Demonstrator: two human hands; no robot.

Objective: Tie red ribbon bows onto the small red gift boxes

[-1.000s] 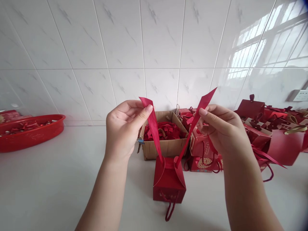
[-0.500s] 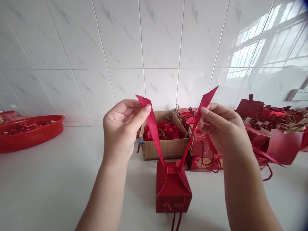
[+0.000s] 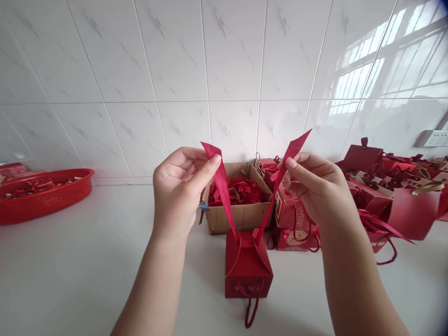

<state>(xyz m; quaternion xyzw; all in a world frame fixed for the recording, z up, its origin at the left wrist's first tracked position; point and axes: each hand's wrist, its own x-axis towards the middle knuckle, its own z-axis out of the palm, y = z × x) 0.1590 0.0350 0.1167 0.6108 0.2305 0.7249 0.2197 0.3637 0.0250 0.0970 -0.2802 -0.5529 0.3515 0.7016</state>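
A small red gift box (image 3: 249,268) stands on the white counter in front of me, a twisted cord handle (image 3: 252,310) hanging down its near side. From slots in its top a red ribbon (image 3: 224,189) rises in two tails that spread apart in a V. My left hand (image 3: 187,179) pinches the left tail between thumb and fingers, its pointed tip sticking up above. The right tail is pinched the same way by my right hand (image 3: 311,179). Both hands are raised above the box, and both tails look taut.
Behind the box sits a cardboard carton (image 3: 238,217) full of red ribbons. Stacked red gift boxes (image 3: 296,217) crowd the counter (image 3: 70,270) to the right. A red oval basin (image 3: 49,198) holds small wrapped items at left. A tiled wall (image 3: 182,56) closes off the back.
The gift box has shifted slightly left and away from me. My right hand has come a little inward, so the two ribbon tails are closer together. Both hands keep their pinch.
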